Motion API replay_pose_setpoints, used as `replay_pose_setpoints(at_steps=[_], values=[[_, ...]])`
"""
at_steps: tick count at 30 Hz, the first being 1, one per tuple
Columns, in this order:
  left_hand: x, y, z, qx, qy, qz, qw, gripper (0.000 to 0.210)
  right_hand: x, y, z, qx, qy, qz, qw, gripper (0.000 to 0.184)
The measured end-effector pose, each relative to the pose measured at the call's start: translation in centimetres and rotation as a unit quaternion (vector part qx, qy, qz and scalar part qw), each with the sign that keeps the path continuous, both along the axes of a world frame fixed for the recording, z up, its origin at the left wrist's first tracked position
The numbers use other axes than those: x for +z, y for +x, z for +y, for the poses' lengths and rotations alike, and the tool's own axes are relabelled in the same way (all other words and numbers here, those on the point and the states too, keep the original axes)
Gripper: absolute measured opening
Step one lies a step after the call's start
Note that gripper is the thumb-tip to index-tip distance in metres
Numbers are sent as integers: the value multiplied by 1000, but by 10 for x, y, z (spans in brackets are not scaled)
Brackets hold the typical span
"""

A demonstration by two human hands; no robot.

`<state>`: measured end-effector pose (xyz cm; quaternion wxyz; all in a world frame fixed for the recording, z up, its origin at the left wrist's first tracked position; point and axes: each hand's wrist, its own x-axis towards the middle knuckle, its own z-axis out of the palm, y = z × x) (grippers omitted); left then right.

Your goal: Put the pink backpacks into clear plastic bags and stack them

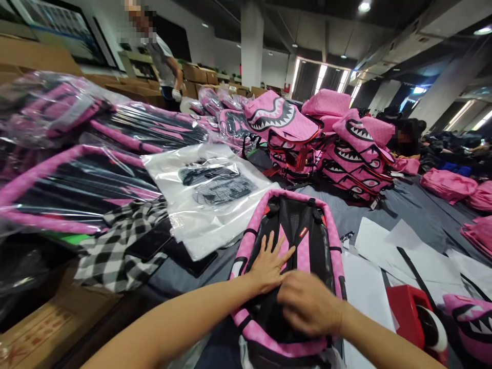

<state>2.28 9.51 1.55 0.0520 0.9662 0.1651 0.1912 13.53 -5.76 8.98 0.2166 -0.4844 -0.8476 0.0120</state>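
A pink and black backpack (pixel 303 246) lies in front of me with its strap side up and its pink padded border all round. My left hand (pixel 271 261) rests flat on its back panel, fingers spread. Just right of it, my right hand (pixel 307 302) is curled closed over the lower part of the panel and blurred by motion. Whatever its fingers hold, if anything, is hidden. Clear plastic (pixel 246 353) shows around the backpack's near end. Beyond the backpack lies a printed clear plastic bag (pixel 219 189).
Plastic-wrapped backpacks (pixel 77 189) are heaped at left, above a checked cloth (pixel 119 246) and a cardboard box (pixel 42 328). Pink shark-mouth backpacks (pixel 357 154) stand stacked ahead. White papers (pixel 407 256) and a red tape dispenser (pixel 407 312) lie at right. A person (pixel 165 66) stands at the back left.
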Motion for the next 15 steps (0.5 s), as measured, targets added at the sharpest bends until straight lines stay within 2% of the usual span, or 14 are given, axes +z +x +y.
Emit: replay_pose_setpoints(at_steps=[1, 2, 3, 7, 9, 11, 13, 15], values=[[-5, 3, 2, 0, -6, 7, 1000, 70, -5, -7, -4, 75, -41, -16, 996, 21], [-10, 6, 3, -2, -9, 8, 1000, 70, -13, -11, -5, 109, -70, -22, 991, 20], [-14, 8, 4, -2, -10, 6, 1000, 70, -22, -14, -4, 109, -80, -16, 991, 20], [-13, 8, -1, 10, -38, 12, 999, 68, -62, -15, 0, 60, -45, 28, 997, 24], [-11, -1, -7, -8, -59, 11, 998, 71, -79, -18, 0, 48, -13, 44, 998, 22], [-14, -10, -15, -39, -64, -8, 997, 76, -93, -23, 5, 20, 12, 60, 998, 20], [-25, -14, -22, -59, -58, -28, 996, 82, -99, -28, 19, 0, 33, 76, 997, 30], [-40, -10, -28, -37, -38, -43, 998, 74, -94, -32, 47, -55, 51, 100, 992, 39]])
